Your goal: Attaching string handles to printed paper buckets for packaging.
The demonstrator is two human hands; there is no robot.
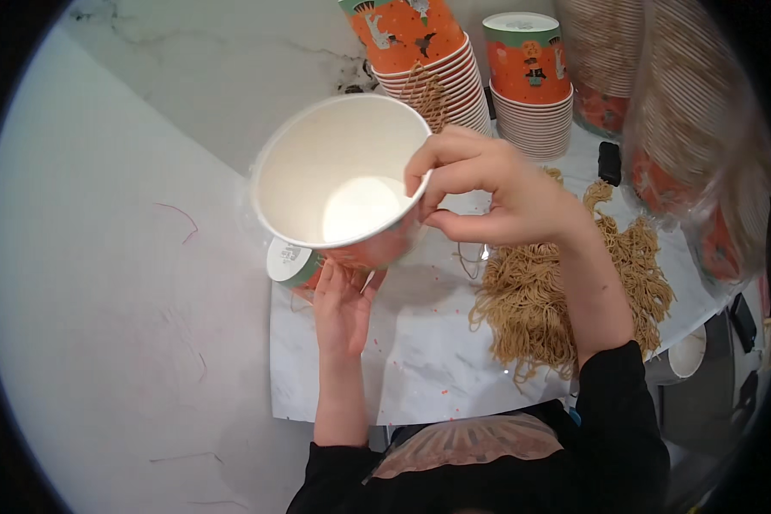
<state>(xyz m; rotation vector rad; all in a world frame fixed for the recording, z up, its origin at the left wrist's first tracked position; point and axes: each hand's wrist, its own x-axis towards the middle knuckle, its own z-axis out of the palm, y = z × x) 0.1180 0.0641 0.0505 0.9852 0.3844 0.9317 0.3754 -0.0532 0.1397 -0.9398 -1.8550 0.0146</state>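
A large white-lined paper tub (343, 163) is tilted with its wide mouth toward me. My right hand (497, 188) pinches its rim on the right side, fingers inside the wall and thumb outside. Its outer wall, seen at the lower edge, is printed orange. Below the tub my left hand (343, 308) points upward with fingers stretched out; the tub partly hides their tips. Those fingers are by an upturned paper tub (291, 261) with a white base and green band, mostly covered by the held one. Whether they touch either tub is unclear.
A heap of tan cords (531, 317) lies under my right forearm on the white tabletop (420, 377). Behind stand an orange stack of nested tubs (428, 68), with cord hanging on it, and a shorter stack (531, 86). Plastic-wrapped stacks (694, 111) crowd the right.
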